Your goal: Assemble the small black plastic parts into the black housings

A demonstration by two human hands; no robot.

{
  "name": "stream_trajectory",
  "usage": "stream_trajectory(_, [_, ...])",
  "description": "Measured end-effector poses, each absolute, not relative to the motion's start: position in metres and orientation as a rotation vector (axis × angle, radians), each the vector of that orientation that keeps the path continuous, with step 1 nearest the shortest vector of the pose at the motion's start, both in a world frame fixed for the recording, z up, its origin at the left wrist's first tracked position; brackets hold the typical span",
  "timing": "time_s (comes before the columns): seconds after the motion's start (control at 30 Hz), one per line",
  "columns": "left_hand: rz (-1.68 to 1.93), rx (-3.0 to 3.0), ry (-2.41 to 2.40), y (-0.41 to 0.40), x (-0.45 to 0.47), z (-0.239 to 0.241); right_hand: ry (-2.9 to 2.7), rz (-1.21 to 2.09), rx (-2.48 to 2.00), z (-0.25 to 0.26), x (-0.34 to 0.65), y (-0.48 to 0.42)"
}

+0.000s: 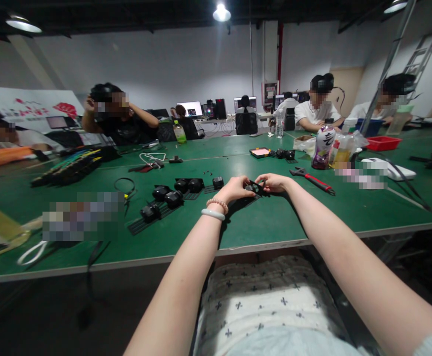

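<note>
Between my two hands is a small flat black plate-like part (255, 188) with openings in it, held just above the green table (271, 217). My left hand (238, 188), with a beaded bracelet and a pale bangle at the wrist, grips its left side. The fingers of my right hand (273, 183) pinch its right end. A thin black strip lies under my hands, partly hidden. To the left sit several black rounded parts (173, 198) on slotted black strips (140, 226). A single black part (218, 183) lies nearest my left hand.
An adjustable wrench (314, 182) with red handles lies to the right, near a purple-labelled bottle (323, 146) and a red tray (382, 143). Cables (71, 163) are bundled at the left. A person in black (121, 118) sits across the table; others sit at right.
</note>
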State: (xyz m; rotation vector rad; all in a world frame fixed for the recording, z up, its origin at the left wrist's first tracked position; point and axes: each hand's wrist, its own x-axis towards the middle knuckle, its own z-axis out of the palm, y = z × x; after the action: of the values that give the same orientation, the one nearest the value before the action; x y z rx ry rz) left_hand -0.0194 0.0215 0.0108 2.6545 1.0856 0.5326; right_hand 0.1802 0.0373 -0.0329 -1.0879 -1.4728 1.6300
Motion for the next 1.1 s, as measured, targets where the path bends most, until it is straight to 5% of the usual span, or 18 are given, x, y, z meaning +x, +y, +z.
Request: stream_trajectory(1.1, [0.655,2.217,1.258,0.010,-0.008,0.003,-1.533,1.800,-0.932,-0.029,0.183,0.030])
